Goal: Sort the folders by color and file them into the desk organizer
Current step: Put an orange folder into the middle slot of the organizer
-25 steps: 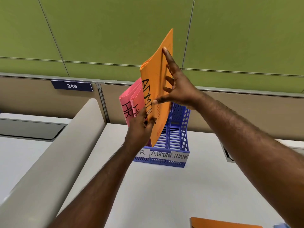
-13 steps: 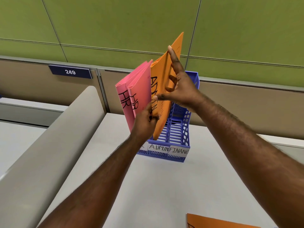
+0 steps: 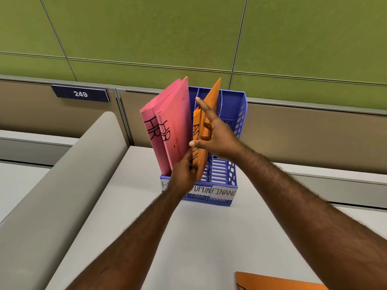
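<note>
A blue plastic desk organizer point(image 3: 236, 126) stands at the back of the desk, its slots labelled HR, ADMIN and FINANCE. Two pink folders point(image 3: 171, 126) marked HR lean in its left slot. An orange folder point(image 3: 202, 135) marked ADMIN stands tilted in the middle slot. My right hand point(image 3: 215, 135) grips its front spine, thumb on one side and fingers on the other. My left hand point(image 3: 184, 176) pinches its lower front edge, hiding part of the HR label. The right slot holds nothing.
A second orange folder point(image 3: 278, 282) lies flat at the near right edge of the white desk point(image 3: 199, 237). A grey rounded divider point(image 3: 62, 195) runs along the left. Behind the organizer stand a beige partition with a sign reading 249 point(image 3: 80, 94) and a green wall.
The orange folder has come down from above the organizer into the middle slot, with both hands following it downward. The pink folders stayed in place.
</note>
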### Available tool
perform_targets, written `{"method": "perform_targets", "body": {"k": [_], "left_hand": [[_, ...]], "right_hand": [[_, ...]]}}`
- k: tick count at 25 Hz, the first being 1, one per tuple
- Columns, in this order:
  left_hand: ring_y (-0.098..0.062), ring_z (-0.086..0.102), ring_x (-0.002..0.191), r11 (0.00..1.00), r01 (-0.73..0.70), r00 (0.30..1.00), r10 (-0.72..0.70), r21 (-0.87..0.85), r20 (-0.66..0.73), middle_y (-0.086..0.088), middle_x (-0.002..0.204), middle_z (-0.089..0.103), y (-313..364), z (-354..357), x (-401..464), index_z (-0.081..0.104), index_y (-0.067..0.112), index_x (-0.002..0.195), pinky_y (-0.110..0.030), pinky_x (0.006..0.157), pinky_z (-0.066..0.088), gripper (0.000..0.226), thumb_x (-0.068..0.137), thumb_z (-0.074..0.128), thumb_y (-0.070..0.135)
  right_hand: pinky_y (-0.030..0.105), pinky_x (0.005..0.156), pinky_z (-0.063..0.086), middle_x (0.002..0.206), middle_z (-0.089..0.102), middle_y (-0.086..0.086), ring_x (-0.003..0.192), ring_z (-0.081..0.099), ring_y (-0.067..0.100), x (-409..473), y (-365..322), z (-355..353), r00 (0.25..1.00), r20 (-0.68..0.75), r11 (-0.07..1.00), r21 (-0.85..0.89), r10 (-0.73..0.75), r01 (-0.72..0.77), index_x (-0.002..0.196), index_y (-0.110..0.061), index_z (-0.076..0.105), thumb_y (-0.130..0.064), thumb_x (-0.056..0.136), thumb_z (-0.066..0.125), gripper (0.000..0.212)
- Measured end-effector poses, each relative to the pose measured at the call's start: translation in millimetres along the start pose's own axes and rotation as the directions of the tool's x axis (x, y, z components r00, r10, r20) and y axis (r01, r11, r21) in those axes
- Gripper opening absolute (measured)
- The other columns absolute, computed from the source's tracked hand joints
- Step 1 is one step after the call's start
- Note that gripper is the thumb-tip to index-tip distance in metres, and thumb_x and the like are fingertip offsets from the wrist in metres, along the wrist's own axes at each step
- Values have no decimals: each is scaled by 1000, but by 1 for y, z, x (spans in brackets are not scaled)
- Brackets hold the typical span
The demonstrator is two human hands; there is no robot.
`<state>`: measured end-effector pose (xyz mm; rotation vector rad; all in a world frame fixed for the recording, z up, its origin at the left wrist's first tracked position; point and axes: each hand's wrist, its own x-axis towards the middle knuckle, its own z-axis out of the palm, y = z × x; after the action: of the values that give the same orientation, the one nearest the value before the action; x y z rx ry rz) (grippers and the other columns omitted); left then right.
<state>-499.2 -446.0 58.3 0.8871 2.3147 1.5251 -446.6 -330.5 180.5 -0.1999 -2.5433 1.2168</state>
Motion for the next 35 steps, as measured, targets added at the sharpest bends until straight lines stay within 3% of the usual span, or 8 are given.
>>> {"method": "perform_targets", "body": {"k": [2, 8, 11, 15, 18, 21, 26, 35], "left_hand": [[-6, 57, 100, 1000, 21, 1000, -21, -17, -12, 9, 117, 60, -1, 1, -3, 36, 21, 144, -6, 71, 44, 50, 97, 52, 13], [-20, 51, 128, 998, -29, 999, 27, -54, -40, -5, 141, 52, 13, -9, -16, 33, 18, 145, -40, 103, 47, 53, 97, 49, 3], [-13, 57, 119, 994, -62, 997, 57, -85, -57, 6, 137, 53, 21, -25, -28, 34, 21, 145, -23, 91, 52, 53, 97, 48, 4], [-14, 61, 104, 996, -7, 995, -3, -94, -97, 5, 132, 54, 16, -47, -62, 31, 26, 145, -7, 68, 50, 54, 97, 51, 13], [-16, 61, 107, 990, 20, 996, -32, -136, -84, 1, 128, 57, 1, -50, -100, 37, 21, 142, -12, 72, 55, 51, 95, 55, 11], [1, 63, 92, 990, 48, 998, -55, -133, -42, 5, 120, 62, -9, -38, -140, 46, 22, 133, -8, 74, 50, 46, 91, 62, 11], [-2, 65, 88, 980, 133, 978, -105, -148, 180, 7, 117, 64, -21, 8, -223, 52, 23, 126, -3, 72, 45, 41, 88, 65, 12], [-11, 54, 108, 990, 133, 927, -111, -37, 359, 5, 135, 52, -23, 61, -315, 47, 22, 134, -23, 85, 45, 52, 87, 68, 17]], "right_hand": [[51, 107, 42, 161, 12, -6, 144, 27, 24, -5, 0, 7, 1000, -1, 1000, -15, -6, 6, 145, -53, 5, -11, 75, 78, 109], [51, 103, 45, 162, 7, -7, 144, 26, 27, -22, -8, 19, 999, 8, 999, 26, 32, -33, 141, -60, 1, -9, 81, 72, 106], [40, 97, 52, 159, 16, -11, 138, 38, 21, -44, -6, 25, 998, -37, 987, 154, 53, -47, 144, -55, 3, -7, 82, 70, 103], [0, 71, 46, 133, 23, -35, 103, 44, -29, -96, 14, 45, 987, -79, 946, 307, 138, -107, 150, -34, 9, -4, 84, 69, 94], [9, 78, 51, 142, 36, -13, 111, 50, -11, -147, 36, 63, 951, -138, 929, 290, 278, -230, 149, -31, 17, -7, 83, 71, 89], [14, 86, 48, 141, 44, 0, 120, 51, 11, -210, 55, 76, 892, -279, 923, 254, 356, -289, 145, -23, 31, -10, 84, 70, 75], [23, 89, 47, 121, 59, 1, 108, 58, 14, -328, 81, 79, 717, -512, 878, 197, 472, -437, 129, -16, 54, -12, 83, 72, 49], [28, 89, 44, 122, 59, 5, 113, 56, 20, -472, 106, 57, 607, -583, 785, 87, 539, -614, 125, -10, 58, -20, 81, 75, 48]]}}
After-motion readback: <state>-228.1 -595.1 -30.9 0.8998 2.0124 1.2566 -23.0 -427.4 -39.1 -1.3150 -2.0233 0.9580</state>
